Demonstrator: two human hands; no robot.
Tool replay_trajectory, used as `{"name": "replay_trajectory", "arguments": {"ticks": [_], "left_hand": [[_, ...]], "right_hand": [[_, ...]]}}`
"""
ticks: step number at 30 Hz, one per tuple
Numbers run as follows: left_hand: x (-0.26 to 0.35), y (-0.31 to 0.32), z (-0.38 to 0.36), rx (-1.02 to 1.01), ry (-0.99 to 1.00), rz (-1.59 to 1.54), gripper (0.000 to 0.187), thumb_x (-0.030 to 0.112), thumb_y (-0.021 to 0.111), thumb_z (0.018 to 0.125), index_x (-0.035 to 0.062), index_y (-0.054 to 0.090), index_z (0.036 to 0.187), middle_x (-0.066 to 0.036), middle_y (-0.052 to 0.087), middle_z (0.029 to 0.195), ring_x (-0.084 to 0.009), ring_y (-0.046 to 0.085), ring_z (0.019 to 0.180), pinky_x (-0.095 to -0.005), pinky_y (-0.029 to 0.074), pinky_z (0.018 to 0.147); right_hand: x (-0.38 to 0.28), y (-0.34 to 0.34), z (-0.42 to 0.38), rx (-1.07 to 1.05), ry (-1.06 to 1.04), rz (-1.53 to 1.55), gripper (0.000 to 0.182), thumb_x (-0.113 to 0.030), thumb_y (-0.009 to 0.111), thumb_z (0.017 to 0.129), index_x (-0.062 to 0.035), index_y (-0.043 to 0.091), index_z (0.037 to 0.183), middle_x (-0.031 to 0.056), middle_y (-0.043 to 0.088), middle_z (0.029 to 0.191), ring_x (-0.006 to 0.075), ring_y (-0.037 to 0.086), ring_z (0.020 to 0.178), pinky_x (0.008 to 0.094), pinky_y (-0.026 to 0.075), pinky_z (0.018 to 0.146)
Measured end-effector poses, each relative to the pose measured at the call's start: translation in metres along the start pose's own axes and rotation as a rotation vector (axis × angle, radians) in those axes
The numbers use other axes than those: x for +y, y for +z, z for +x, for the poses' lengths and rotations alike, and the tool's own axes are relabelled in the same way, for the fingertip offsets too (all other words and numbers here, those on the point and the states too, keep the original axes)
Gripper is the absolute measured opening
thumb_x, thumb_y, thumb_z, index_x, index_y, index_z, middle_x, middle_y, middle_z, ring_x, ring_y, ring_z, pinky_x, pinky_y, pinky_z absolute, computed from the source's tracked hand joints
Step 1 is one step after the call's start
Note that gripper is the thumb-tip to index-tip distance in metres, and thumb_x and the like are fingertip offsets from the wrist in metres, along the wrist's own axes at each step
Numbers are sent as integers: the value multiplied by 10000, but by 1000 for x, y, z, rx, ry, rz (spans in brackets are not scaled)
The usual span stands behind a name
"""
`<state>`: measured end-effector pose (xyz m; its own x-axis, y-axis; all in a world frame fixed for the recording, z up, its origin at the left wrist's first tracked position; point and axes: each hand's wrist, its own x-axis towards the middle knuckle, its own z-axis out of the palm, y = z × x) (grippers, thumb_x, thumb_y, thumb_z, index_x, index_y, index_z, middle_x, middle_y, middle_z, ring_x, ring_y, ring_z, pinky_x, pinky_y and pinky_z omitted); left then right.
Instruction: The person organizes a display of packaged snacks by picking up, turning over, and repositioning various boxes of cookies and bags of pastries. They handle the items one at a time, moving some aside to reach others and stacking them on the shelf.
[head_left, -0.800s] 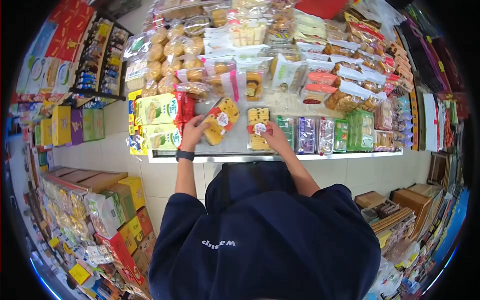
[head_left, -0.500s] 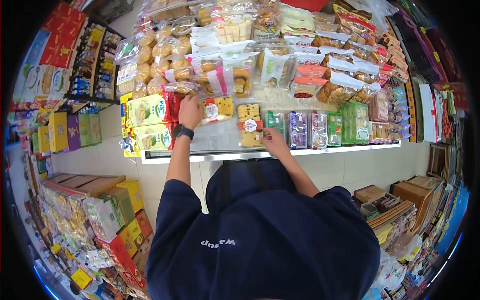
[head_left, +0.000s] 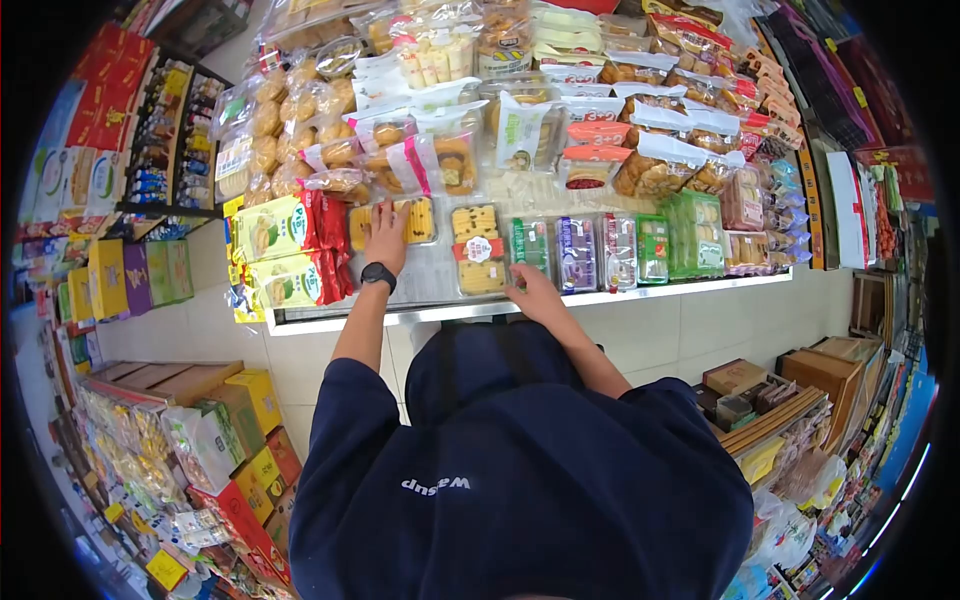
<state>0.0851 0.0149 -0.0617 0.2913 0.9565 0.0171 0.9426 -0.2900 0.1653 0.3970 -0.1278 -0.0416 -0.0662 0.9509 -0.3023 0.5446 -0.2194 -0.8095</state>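
Note:
My left hand [head_left: 386, 241] lies over a clear tray of yellow cakes [head_left: 421, 221], its fingers spread across the top and covering the middle. This tray sits crosswise, close beside the red ends of the yellow-and-red snack bags [head_left: 331, 222]. To its right stands an upright clear pack of fruit-dotted cakes [head_left: 481, 218] with a red band and a round white label. My right hand [head_left: 535, 291] is at the lower right corner of that pack, thumb and forefinger apart, just below a green-wrapped pack [head_left: 529, 243].
Purple packs [head_left: 577, 254] and more boxed snacks line the front row to the right. Bagged breads [head_left: 655, 172] and round buns [head_left: 268, 120] fill the rows behind. A metal edge [head_left: 640, 290] borders the display. Cartons [head_left: 265, 400] stand on the floor at lower left.
The crosswise cake tray has shifted left toward the red bags, and my left hand now lies on top of it with fingers spread. My right hand stays near the upright pack's corner.

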Motion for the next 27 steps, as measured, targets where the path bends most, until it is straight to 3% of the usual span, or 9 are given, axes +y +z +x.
{"name": "replay_trajectory", "arguments": {"ticks": [3,6,8,11,14,17,18,21,27], "left_hand": [[24,-4,-14,117,-56,73,664,29,621,818,105,460,1457,-193,398,1510,-400,393,1384,-558,405,1059],[72,0,-44,117,-189,-397,684,63,705,788,-10,447,1418,-272,417,1463,-407,404,1368,-495,377,1103],[106,8,-60,49,-269,-657,628,82,712,808,-100,457,1352,-292,528,1343,-368,540,1251,-422,448,1039],[123,24,-55,-354,-556,-1172,595,131,738,842,-111,481,1321,-239,637,1191,-282,642,1100,-362,509,943],[132,23,-47,-159,-565,-1308,476,165,781,843,-97,566,1178,-130,697,1031,-191,684,908,-324,558,788],[124,22,-39,-288,-742,-1305,488,189,814,815,-103,600,1142,-144,705,1060,-197,690,949,-312,553,812],[119,11,-37,-360,-719,-1401,523,217,838,792,-92,618,1151,-144,705,1065,-195,686,937,-309,550,817],[92,41,-33,-515,-739,-1284,559,229,853,776,-79,621,1181,-149,701,1080,-196,676,953,-310,547,823],[100,5,-40,-445,-720,-1391,510,223,821,823,-58,599,1186,-135,683,1065,-189,662,971,-306,528,807]], "right_hand": [[0,-1,1,-15,-4,-2,520,-243,712,867,2,571,1303,190,646,1143,300,643,961,396,520,859],[-17,-7,-2,-71,46,59,601,-228,721,864,-1,518,1382,179,664,1156,257,663,980,381,528,872],[-29,-6,-2,-152,139,153,687,-238,723,858,-10,458,1449,197,667,1182,254,675,985,381,533,882],[-44,2,3,-199,185,71,795,-245,732,849,-10,357,1510,200,675,1152,262,688,916,375,545,844],[-19,27,15,113,-275,-12,835,-231,736,852,-14,302,1532,163,678,1065,232,678,823,351,544,758],[-48,5,23,-179,247,391,798,-216,743,853,-7,331,1504,130,649,1074,184,658,813,314,533,721],[-43,8,26,-165,229,425,739,-206,745,857,-6,367,1460,125,624,1084,154,652,827,289,534,709],[-47,6,21,-125,264,506,730,-196,738,863,9,365,1456,126,612,1074,165,651,825,294,536,713],[-38,3,20,-222,356,463,794,-199,719,886,16,300,1525,123,605,1082,176,652,858,307,535,758]]}}
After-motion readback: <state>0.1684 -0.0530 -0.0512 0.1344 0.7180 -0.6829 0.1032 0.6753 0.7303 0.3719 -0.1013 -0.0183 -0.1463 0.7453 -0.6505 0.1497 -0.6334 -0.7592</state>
